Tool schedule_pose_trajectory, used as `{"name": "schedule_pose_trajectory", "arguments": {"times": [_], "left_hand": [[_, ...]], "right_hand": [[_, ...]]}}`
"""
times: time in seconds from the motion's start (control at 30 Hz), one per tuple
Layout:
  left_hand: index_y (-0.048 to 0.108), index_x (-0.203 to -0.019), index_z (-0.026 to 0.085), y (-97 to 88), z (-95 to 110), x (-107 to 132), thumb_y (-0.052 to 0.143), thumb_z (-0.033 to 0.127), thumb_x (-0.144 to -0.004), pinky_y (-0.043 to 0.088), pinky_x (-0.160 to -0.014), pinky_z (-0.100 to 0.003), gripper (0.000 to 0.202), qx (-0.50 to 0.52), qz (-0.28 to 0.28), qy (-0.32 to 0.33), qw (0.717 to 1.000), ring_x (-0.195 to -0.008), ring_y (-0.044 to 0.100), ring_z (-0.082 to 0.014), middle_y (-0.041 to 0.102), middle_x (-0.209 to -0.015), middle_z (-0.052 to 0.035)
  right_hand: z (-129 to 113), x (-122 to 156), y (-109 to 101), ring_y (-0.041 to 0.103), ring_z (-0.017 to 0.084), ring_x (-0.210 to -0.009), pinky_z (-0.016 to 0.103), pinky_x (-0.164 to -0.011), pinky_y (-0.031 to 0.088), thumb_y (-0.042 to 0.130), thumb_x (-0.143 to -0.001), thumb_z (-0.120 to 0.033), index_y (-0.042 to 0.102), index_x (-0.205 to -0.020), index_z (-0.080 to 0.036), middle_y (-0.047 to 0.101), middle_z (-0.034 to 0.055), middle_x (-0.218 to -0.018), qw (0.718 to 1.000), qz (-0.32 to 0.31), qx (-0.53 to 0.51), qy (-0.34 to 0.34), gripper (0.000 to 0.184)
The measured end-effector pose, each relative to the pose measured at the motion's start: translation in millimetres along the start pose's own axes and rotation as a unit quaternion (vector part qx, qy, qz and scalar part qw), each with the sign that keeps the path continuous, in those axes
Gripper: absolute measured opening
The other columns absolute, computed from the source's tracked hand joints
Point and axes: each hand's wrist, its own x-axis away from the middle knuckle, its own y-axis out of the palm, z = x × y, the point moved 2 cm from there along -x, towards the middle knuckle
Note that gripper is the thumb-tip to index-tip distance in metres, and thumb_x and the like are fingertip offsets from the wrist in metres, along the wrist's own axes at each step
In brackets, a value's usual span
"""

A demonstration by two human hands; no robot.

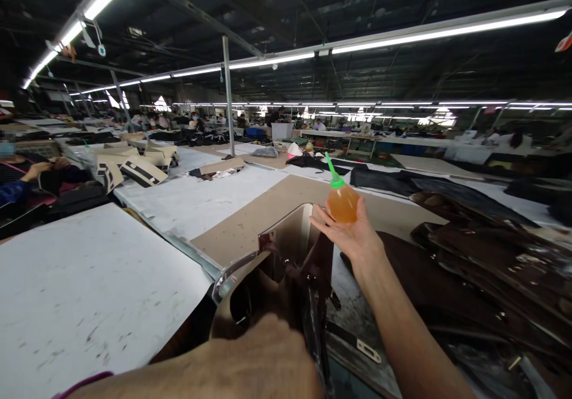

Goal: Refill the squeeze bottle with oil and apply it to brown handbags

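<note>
Within the right grip [353,239] one bottle [343,203] of orange liquid is held, the fingers closed round its lower half, with its green nozzle [331,170] pointed up and away. Just below and to the left of that grip one open bag [292,235] is stood on the table [89,292], its pale lining shown and its dark side turned towards the wrist. The left grip [268,351] is laid against the near end of the bag; its fingers are hidden, so whether it is closed cannot be told.

As far as can be judged, the work is at an early point. The bottle is held clear of the bag, the nozzle is apart from it, and no wet mark is seen on the lining.

To the right of the right grip a pile [482,268] of dark brown pieces is spread, overlapped too much for the pieces to be counted. Otherwise counted: one bottle in hand, one nozzle, one bag, two grips, one pile.
</note>
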Motion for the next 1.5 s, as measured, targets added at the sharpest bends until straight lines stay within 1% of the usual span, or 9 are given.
{"name": "schedule_pose_trajectory", "arguments": {"times": [0.2, 0.5, 0.6, 0.8, 0.93, 1.13, 1.27, 1.4, 1.5], "left_hand": [[0.062, -0.098, 0.013, 1.8, -36.1, -46.1, 0.059, 0.041, -0.082, 0.050, -0.072, -0.037, 0.032, 0.129, 0.035, -0.204, 0.970, -0.087, 0.063, -0.0278, 0.068, -0.092, -0.0109], [0.062, -0.084, 0.020, -14.0, -59.6, -50.8, 0.051, 0.028, -0.086, 0.041, -0.062, -0.027, 0.013, 0.202, 0.026, -0.100, 0.974, -0.075, 0.065, -0.0216, 0.066, -0.072, -0.0024], [0.055, -0.106, 0.017, -6.5, -51.6, -52.8, 0.061, 0.052, -0.079, 0.045, -0.066, -0.032, 0.045, 0.263, 0.030, -0.157, 0.951, -0.083, 0.064, -0.0276, 0.067, -0.088, -0.0070], [0.047, -0.121, 0.012, 24.2, -48.0, -58.7, 0.065, 0.020, -0.075, 0.046, -0.084, -0.030, 0.049, 0.315, 0.115, -0.265, 0.904, -0.102, 0.060, -0.0243, 0.054, -0.123, -0.0139], [0.065, -0.092, 0.017, 21.6, -61.4, -66.7, 0.058, 0.018, -0.077, 0.045, -0.076, -0.027, 0.017, 0.337, 0.037, -0.199, 0.919, -0.092, 0.062, -0.0221, 0.067, -0.090, -0.0050], [0.066, -0.076, 0.020, -9.4, -70.6, -57.0, 0.054, 0.008, -0.075, 0.034, -0.058, -0.026, 0.017, 0.222, 0.066, -0.056, 0.971, -0.075, 0.062, -0.0188, 0.063, -0.067, -0.0008], [0.065, -0.075, 0.019, 3.3, -76.7, -32.4, 0.057, 0.007, -0.076, 0.035, -0.060, -0.024, 0.015, 0.243, 0.042, 0.020, 0.969, -0.073, 0.061, -0.0165, 0.062, -0.068, -0.0002], [0.066, -0.088, 0.018, 22.1, -88.6, -9.8, 0.054, 0.026, -0.088, 0.043, -0.077, -0.024, 0.015, 0.389, 0.146, -0.065, 0.907, -0.085, 0.061, -0.0156, 0.066, -0.089, -0.0028], [0.062, -0.098, 0.017, 22.7, -102.8, -6.6, 0.057, 0.033, -0.085, 0.044, -0.084, -0.027, 0.022, 0.355, 0.228, -0.240, 0.874, -0.100, 0.058, -0.0204, 0.063, -0.106, -0.0063]], "right_hand": [[-7.3, 9.2, -0.9, 0.051, 0.031, -0.120, 0.062, -0.092, 0.040, 0.046, -0.088, -0.060, 0.056, -0.101, -0.021, 0.058, 0.0081, -0.112, 1.000, 0.014, 0.010, -0.010, 0.042], [-27.2, 41.2, 9.8, 0.054, 0.034, -0.114, 0.065, -0.093, 0.036, 0.050, -0.086, -0.060, 0.060, -0.105, -0.016, 0.061, 0.0117, -0.110, 0.999, -0.009, 0.032, -0.004, 0.049], [-29.1, 41.5, 10.8, 0.055, 0.032, -0.114, 0.064, -0.096, 0.033, 0.051, -0.086, -0.059, 0.060, -0.107, -0.016, 0.061, 0.0115, -0.112, 0.999, -0.009, 0.037, -0.013, 0.049], [-27.9, 36.0, 4.2, 0.054, 0.032, -0.116, 0.064, -0.094, 0.036, 0.049, -0.087, -0.059, 0.059, -0.104, -0.018, 0.060, 0.0100, -0.111, 1.000, 0.002, 0.029, 0.000, 0.046], [-35.8, 44.2, 6.0, 0.055, 0.030, -0.114, 0.062, -0.095, 0.036, 0.047, -0.087, -0.060, 0.057, -0.110, -0.018, 0.061, 0.0095, -0.110, 1.000, 0.015, 0.018, -0.009, 0.049], [-52.9, 61.1, 10.8, 0.059, 0.031, -0.109, 0.063, -0.091, 0.039, 0.048, -0.086, -0.061, 0.058, -0.113, -0.016, 0.062, 0.0125, -0.105, 0.999, 0.020, 0.017, -0.033, 0.053], [-46.7, 73.0, 8.7, 0.060, 0.032, -0.105, 0.064, -0.087, 0.040, 0.047, -0.088, -0.059, 0.060, -0.108, -0.016, 0.063, 0.0132, -0.103, 0.998, 0.043, 0.029, -0.029, 0.049], [-28.7, 79.2, 4.1, 0.061, 0.032, -0.104, 0.065, -0.083, 0.043, 0.047, -0.091, -0.050, 0.059, -0.111, -0.018, 0.063, 0.0146, -0.108, 0.997, 0.059, 0.044, 0.005, 0.040], [-20.1, 81.1, 3.4, 0.061, 0.033, -0.105, 0.065, -0.080, 0.045, 0.047, -0.090, -0.051, 0.058, -0.115, -0.020, 0.063, 0.0151, -0.109, 0.997, 0.059, 0.051, 0.009, 0.041]]}}
